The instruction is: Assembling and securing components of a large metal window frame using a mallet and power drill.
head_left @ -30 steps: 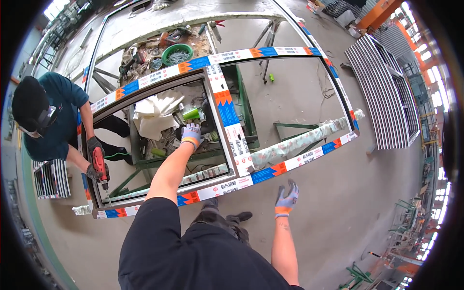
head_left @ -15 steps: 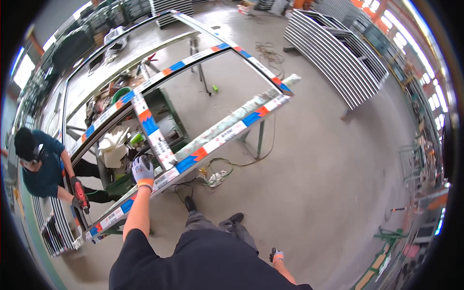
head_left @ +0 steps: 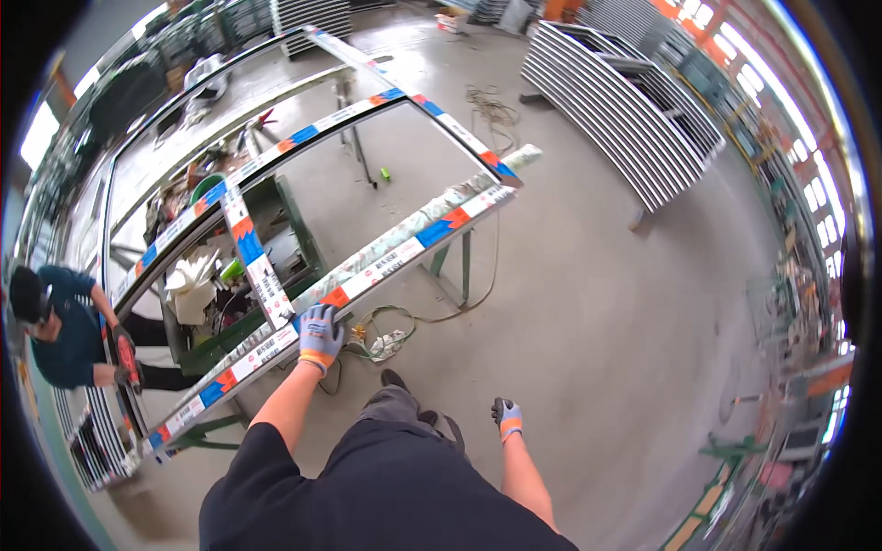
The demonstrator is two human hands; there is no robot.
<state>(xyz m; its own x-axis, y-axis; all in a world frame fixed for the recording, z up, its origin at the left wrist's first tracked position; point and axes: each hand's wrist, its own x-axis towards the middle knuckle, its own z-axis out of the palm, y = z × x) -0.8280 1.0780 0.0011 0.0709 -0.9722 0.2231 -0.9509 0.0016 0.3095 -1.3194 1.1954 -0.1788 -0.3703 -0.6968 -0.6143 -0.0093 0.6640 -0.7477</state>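
A large rectangular metal frame [head_left: 367, 276] lies raised on supports, its rails wrapped in white, blue and orange film. On its near rail, just right of where the short crossbar [head_left: 248, 241] joins, rests my left hand [head_left: 319, 340] in a grey glove with an orange cuff. Its fingers lie over the rail, apart, with no separate object showing in them. My right hand [head_left: 507, 418], gloved alike, hangs away from the frame over the floor. Those fingers are curled in; whatever they may hold is hidden.
At the left a co-worker [head_left: 64, 312] holds a red power drill [head_left: 126, 358] by the frame corner. Beneath the frame stands a green bin [head_left: 299, 216] of scraps. Hose and cable [head_left: 413, 317] lie near my feet. Stacked slatted panels [head_left: 616, 110] stand at the far right.
My left hand has moved right along the near rail, past the crossbar joint. My right hand has swung forward and up in view. The frame appears shifted left as my view moves.
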